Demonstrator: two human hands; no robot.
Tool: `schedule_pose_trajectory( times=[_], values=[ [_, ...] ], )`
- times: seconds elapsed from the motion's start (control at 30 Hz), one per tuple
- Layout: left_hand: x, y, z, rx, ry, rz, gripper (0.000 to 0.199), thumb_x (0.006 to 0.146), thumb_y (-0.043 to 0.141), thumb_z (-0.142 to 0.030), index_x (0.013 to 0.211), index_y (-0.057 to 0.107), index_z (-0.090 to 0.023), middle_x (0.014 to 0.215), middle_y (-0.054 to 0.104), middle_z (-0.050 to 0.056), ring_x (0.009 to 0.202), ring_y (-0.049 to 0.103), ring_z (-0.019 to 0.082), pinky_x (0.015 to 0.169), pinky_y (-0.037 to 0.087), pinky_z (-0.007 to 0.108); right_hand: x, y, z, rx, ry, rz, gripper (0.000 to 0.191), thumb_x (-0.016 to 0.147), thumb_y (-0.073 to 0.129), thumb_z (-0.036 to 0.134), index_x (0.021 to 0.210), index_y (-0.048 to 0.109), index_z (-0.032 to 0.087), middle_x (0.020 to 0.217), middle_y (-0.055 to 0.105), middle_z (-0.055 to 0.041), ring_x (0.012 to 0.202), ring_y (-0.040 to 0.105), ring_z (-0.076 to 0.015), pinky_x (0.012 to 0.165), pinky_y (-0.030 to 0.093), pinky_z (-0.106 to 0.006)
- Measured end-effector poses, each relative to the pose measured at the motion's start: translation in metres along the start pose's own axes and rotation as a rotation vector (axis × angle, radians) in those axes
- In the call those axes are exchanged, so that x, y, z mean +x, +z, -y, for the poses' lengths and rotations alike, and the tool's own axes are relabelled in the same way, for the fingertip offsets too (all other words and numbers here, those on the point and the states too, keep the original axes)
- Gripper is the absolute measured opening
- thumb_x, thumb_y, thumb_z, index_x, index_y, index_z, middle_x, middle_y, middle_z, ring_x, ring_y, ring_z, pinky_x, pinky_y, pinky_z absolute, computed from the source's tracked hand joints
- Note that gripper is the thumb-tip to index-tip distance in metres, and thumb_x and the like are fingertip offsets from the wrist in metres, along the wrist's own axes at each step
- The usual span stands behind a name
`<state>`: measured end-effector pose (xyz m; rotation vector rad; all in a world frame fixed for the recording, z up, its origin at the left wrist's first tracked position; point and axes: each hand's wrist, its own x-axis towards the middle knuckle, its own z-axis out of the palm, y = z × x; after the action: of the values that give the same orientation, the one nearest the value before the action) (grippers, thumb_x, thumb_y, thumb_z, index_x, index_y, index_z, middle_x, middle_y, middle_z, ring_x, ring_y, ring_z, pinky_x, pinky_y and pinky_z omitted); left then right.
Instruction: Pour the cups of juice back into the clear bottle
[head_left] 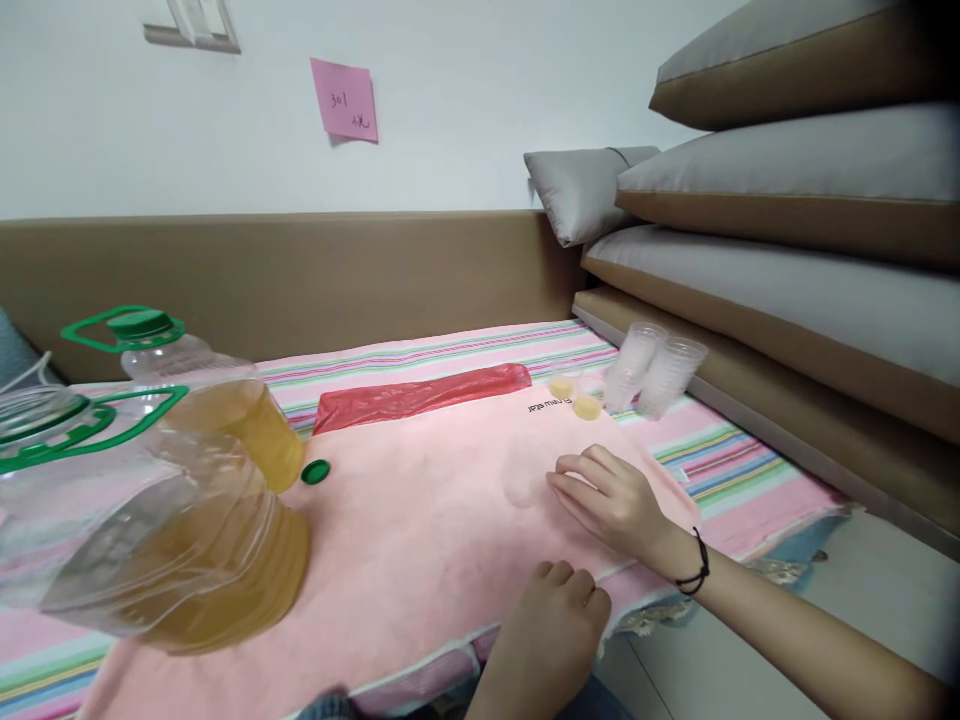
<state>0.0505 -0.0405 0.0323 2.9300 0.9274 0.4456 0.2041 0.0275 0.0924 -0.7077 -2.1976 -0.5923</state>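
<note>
A clear plastic cup [523,470], faint and blurred, is on the pink cloth [405,520]. My right hand [609,497], with a black band at its wrist, is at the cup's right side, fingers bent together and fingertips against its edge; the thumb is hidden. Nearer the cloth's front edge, my left hand [555,625] is curled closed, with nothing visible in it. Two small clear cups [561,387] [587,408] holding yellowish liquid stand beyond my right hand. Behind them to the right are stacks of clear cups [670,378].
Two large clear jugs [217,560] [262,425] of amber liquid occupy the left side; the nearer one appears uncapped. A green cap [316,471] lies beside them. A red plastic bag [424,397] lies along the back. Stacked cushions [795,200] rise at the right.
</note>
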Motion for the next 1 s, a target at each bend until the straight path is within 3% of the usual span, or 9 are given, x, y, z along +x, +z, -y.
schedule_pose_trajectory(
  times=[0.3, 0.43, 0.53, 0.7, 0.87, 1.0],
  values=[
    [-0.013, -0.007, -0.002, 0.067, 0.008, -0.028, 0.010, 0.090, 0.061, -0.018, 0.082, 0.055, -0.016, 0.083, 0.065, 0.002, 0.074, 0.060, 0.019, 0.060, 0.042, 0.032, -0.014, 0.012, 0.031, 0.100, 0.009, 0.061, 0.018, 0.090, 0.054, 0.005, 0.094, 0.068, 0.016, 0.086, 0.070, -0.0071, 0.070, 0.050, -0.0178, 0.060, 0.044, -0.030],
    [-0.019, -0.014, -0.003, 0.075, 0.015, -0.003, 0.007, 0.089, 0.061, -0.017, 0.085, 0.055, -0.016, 0.085, 0.065, 0.002, 0.075, 0.060, 0.019, 0.061, 0.043, 0.033, -0.021, 0.003, 0.030, 0.105, 0.048, 0.104, 0.028, 0.092, 0.053, 0.010, 0.113, 0.067, 0.021, 0.095, 0.073, -0.0069, 0.077, 0.057, -0.0192, 0.066, 0.050, -0.032],
    [-0.022, -0.020, -0.002, 0.075, 0.013, 0.011, 0.007, 0.090, 0.061, -0.018, 0.086, 0.055, -0.017, 0.085, 0.064, 0.001, 0.076, 0.059, 0.019, 0.064, 0.044, 0.033, -0.031, -0.008, 0.026, 0.085, 0.163, 0.088, 0.033, 0.090, 0.057, 0.013, 0.122, 0.063, 0.020, 0.102, 0.071, -0.0090, 0.090, 0.062, -0.0222, 0.075, 0.053, -0.036],
    [-0.030, -0.034, 0.003, 0.070, -0.009, 0.030, 0.006, 0.092, 0.058, -0.020, 0.088, 0.055, -0.017, 0.087, 0.064, 0.001, 0.078, 0.058, 0.019, 0.067, 0.046, 0.033, -0.078, -0.016, 0.034, 0.110, 0.416, 0.151, 0.034, 0.092, 0.058, 0.021, 0.126, 0.060, 0.020, 0.115, 0.066, -0.0123, 0.109, 0.061, -0.0259, 0.089, 0.055, -0.041],
    [-0.044, -0.059, 0.011, 0.034, -0.111, -0.014, 0.005, 0.093, 0.054, -0.015, 0.092, 0.058, -0.017, 0.092, 0.066, 0.003, 0.081, 0.060, 0.020, 0.072, 0.050, 0.033, -0.130, -0.005, 0.059, 0.038, 0.411, 0.285, 0.035, 0.092, 0.061, 0.032, 0.126, 0.060, 0.023, 0.124, 0.066, -0.0112, 0.119, 0.059, -0.0298, 0.096, 0.052, -0.050],
    [-0.063, -0.076, 0.022, -0.023, -0.176, -0.223, 0.020, 0.091, 0.044, -0.007, 0.097, 0.062, -0.016, 0.092, 0.069, 0.006, 0.086, 0.064, 0.019, 0.076, 0.052, 0.032, -0.147, 0.005, 0.070, -0.016, 0.374, 0.248, 0.035, 0.092, 0.058, 0.030, 0.127, 0.059, 0.023, 0.124, 0.069, -0.0101, 0.121, 0.060, -0.0305, 0.101, 0.048, -0.054]
  ],
)
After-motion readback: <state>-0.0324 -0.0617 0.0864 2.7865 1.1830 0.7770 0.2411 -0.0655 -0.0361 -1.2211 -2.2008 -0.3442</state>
